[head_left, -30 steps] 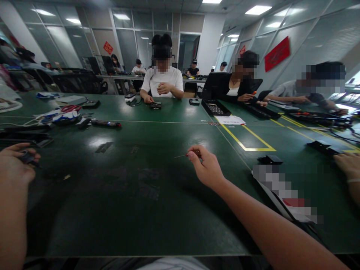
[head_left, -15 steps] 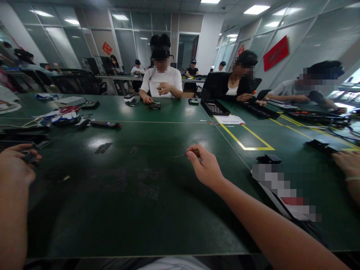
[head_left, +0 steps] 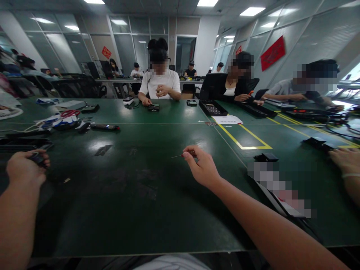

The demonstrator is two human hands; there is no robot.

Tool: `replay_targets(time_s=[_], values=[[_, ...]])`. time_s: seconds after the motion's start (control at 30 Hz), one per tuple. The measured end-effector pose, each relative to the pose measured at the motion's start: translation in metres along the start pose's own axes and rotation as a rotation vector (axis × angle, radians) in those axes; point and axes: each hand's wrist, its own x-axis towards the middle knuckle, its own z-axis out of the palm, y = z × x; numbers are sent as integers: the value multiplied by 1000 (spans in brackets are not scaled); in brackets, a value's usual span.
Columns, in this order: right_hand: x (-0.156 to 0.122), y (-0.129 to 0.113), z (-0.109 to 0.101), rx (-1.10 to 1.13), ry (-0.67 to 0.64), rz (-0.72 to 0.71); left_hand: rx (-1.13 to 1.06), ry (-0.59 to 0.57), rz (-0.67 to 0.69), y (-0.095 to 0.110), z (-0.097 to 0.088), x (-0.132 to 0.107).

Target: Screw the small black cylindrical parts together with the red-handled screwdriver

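My right hand [head_left: 201,167] is closed around the handle of a small screwdriver [head_left: 177,156], its thin shaft pointing left above the green table [head_left: 118,217]. At the left, my left hand [head_left: 26,168] has its fingers curled round a small dark part [head_left: 38,159]; what kind of part it is I cannot make out. A black tray [head_left: 25,143] lies just beyond that hand. On the tabletop between my hands are dark worn patches [head_left: 103,150] and a small pale scrap [head_left: 66,180].
Gloves and red-handled scissors [head_left: 70,113] lie at the far left near a dark pen-shaped tool [head_left: 105,127]. A black compartment tray [head_left: 213,108] stands beyond yellow tape [head_left: 255,147]. To my right are a small black box [head_left: 266,157] and another person's hand [head_left: 344,161]. A person [head_left: 160,82] works opposite.
My left hand has moved right, further into view, still holding the dark part. The right hand with the screwdriver stays nearly in place; the whole view has shifted slightly.
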Motion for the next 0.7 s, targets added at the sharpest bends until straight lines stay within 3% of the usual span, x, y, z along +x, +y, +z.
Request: replay_targets(time_s=[0.03,0.1,0.23,0.43,0.57,0.7], values=[[0,-1,0,5,7,4,-54,40,-92,7,10,-13],[0,-2,-1,11,15,21,-141,-29,-115,18,31,-40],[1,-4,-2,6,41,48,-270,-389,-93,26,76,-93],[2,2,1,58,80,24,-210,-858,-85,4,141,-184],[2,2,-1,64,104,42,-172,-1151,87,-16,165,-233],[1,-6,-5,37,154,37,104,-1215,366,-33,166,-253]])
